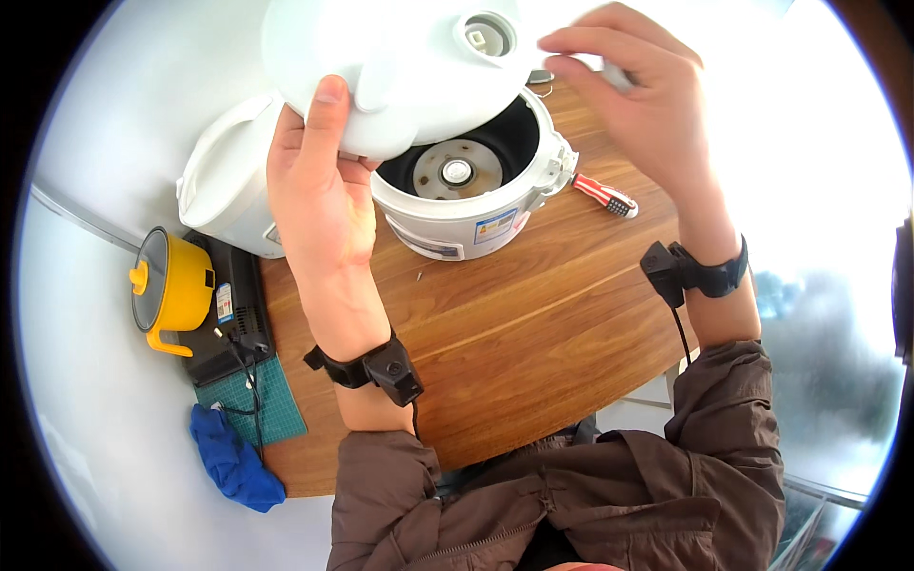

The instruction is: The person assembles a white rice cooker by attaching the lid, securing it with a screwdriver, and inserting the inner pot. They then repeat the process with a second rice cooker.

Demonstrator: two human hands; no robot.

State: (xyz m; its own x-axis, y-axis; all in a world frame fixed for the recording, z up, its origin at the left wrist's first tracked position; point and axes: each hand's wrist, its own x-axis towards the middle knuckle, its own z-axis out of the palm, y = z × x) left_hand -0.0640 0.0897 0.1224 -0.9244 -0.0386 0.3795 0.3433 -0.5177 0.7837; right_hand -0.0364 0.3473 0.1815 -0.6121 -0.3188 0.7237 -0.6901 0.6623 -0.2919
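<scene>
My left hand (324, 181) grips the edge of a white rice cooker lid (428, 76), thumb on top and fingers curled beneath. The lid is held up over the open rice cooker body (447, 224) and covers part of its far side. A round recess (488, 36) shows in the lid's right part. Beside it, my right hand (633, 86) is raised with thumb and forefinger nearly together. Something pale shows among its curled fingers, too hidden to name. Inside the dark cooker body lies a stained round heating plate (462, 171).
A red-and-white screwdriver handle (606, 195) lies right of the cooker on the wooden table (495, 333). To the left stand another white rice cooker (233, 181) and a yellow pot (181, 281) on a black appliance (228, 314). A green mat (262, 404) and blue cloth (228, 462) lie nearer.
</scene>
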